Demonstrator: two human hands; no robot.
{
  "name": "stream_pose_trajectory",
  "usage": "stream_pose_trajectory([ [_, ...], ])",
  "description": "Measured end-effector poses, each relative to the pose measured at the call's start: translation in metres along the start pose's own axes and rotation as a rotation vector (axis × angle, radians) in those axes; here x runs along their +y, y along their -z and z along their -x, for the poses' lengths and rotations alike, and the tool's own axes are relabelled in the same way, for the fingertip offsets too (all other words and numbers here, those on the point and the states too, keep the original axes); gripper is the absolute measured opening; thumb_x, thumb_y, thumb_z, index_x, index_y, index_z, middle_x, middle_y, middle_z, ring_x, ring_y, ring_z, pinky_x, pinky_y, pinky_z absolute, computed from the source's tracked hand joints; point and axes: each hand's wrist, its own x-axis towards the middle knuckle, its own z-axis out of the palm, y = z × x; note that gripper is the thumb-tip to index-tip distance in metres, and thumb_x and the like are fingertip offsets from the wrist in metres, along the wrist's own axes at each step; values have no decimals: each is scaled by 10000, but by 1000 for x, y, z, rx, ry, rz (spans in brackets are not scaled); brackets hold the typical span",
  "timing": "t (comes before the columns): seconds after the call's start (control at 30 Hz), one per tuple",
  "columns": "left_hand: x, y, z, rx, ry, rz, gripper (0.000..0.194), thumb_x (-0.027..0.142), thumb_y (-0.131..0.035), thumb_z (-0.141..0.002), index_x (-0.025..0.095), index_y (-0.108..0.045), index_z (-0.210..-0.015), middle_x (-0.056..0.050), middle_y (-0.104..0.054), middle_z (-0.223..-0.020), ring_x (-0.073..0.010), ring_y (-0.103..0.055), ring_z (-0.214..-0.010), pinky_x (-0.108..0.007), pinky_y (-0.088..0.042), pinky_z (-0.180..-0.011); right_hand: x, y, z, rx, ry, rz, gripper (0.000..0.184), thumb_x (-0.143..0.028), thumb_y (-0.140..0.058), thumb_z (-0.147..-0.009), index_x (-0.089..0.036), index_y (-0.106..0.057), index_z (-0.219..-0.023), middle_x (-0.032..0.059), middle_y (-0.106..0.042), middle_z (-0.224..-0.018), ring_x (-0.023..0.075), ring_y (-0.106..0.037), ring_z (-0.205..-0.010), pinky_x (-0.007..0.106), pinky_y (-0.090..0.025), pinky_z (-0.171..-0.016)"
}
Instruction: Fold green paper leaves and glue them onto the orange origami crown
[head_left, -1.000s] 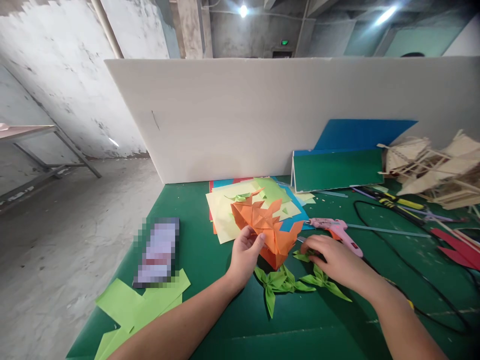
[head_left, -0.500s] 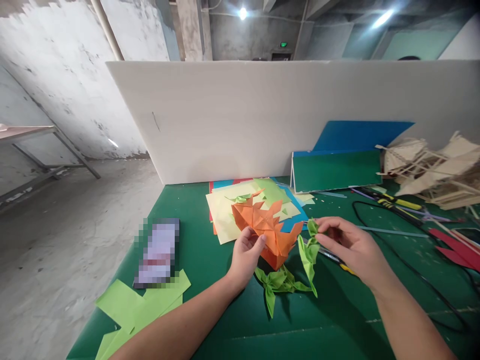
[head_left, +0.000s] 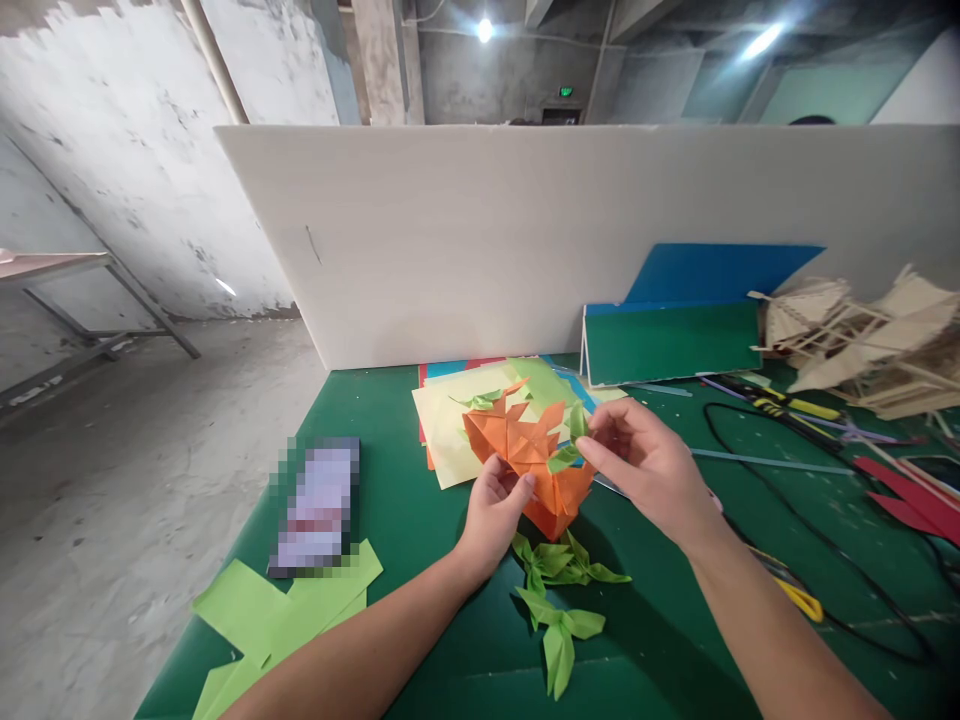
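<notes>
My left hand [head_left: 496, 520] pinches the lower left edge of an orange folded-paper model [head_left: 551, 480] with several pointed tips. My right hand [head_left: 641, 455] holds a small green folded-paper leaf [head_left: 576, 422] against the model's right side, partly overlapping it. Whether the leaf is tucked in or only touching, I cannot tell. Below the model, several green folded-paper leaf pieces [head_left: 559, 640] lie on the table. Another green leaf piece [head_left: 486, 398] shows at the model's upper left.
Coloured paper sheets [head_left: 442, 440] are stacked behind the model. At left lie a blurred phone [head_left: 319, 510] and green paper pieces [head_left: 244, 605]. A yellow-handled tool [head_left: 799, 598], a black cable [head_left: 739, 465] and wooden frames [head_left: 885, 340] are at right. A white board [head_left: 450, 240] stands behind.
My right hand has moved left with a green leaf, up to the orange model. A three-lobed green piece that hung near it now lies on the table in front. My left hand stays put.
</notes>
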Motion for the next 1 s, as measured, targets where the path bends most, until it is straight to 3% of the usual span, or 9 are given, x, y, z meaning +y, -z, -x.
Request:
stream_pose_trajectory([
  [0.27,1,-1,0,-37,-35,1,363,316,-758,-735,202,-590,-1035,-43,-668,-1027,-160,-620,-903,-230,-506,-712,-10,-27,-12,-106,-50,173,342,-403,-600,-830,-260,-548,-1137,-37,-535,-679,124,-539,-579,247,-447,-531],
  [0.53,0,-1,1,-90,-42,30,410,316,-753,-742,213,-602,-1109,-77,-663,-1170,-209,-614,-1069,-288,-485,-886,-10,-27,-13,-123,-68,211,222,-326,-497,-872,-219,-650,-993,16,-673,-737,139,-606,-596,259,-477,-560],
  [0.7,2,-1,1,-69,-39,13,402,327,-758,-733,206,-627,-1093,-75,-677,-1148,-209,-620,-1056,-282,-486,-879,-9,-27,-13,-109,14,313,169,-277,-500,-857,-233,-638,-943,24,-709,-831,171,-653,-724,280,-489,-632],
  [1.0,2,0,1,-64,-59,1,383,313,-757,-735,211,-642,-1086,-63,-687,-1125,-195,-621,-1051,-283,-471,-915,0,-29,-15,-69,261,580,127,-197,-522,-872,-214,-646,-855,55,-636,-860,206,-578,-828,332,-449,-722],
])
